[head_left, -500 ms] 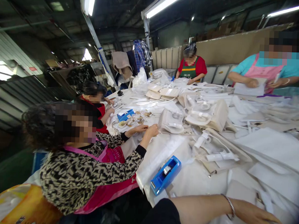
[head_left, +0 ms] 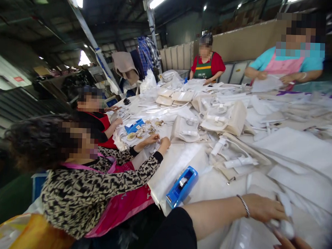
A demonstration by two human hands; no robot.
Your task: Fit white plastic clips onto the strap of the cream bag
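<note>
My left hand [head_left: 263,208], with a twisted silver bracelet at the wrist, has its fingers closed on a white-wrapped strap [head_left: 286,225] at the lower right. From the bottom right corner my right hand [head_left: 300,248] meets the same strap, its fingers bent against it; part of this hand is cut off by the frame. Just below the left wrist lies a cream handbag [head_left: 242,238] with a white-wrapped handle. A blue tape dispenser [head_left: 182,187] stands left of my forearm.
Cream bags with wrapped handles [head_left: 223,119] and white sheets [head_left: 303,154] cover the table. A second blue dispenser [head_left: 135,126] sits by metal pieces [head_left: 152,128]. A co-worker in a patterned sleeve [head_left: 120,181] works at my left; several others sit around the table.
My left hand has moved up and inward from the lower right edge, and my right hand has come into view at the strap. The view has shifted slightly. The neighbouring co-worker's hands have moved closer together.
</note>
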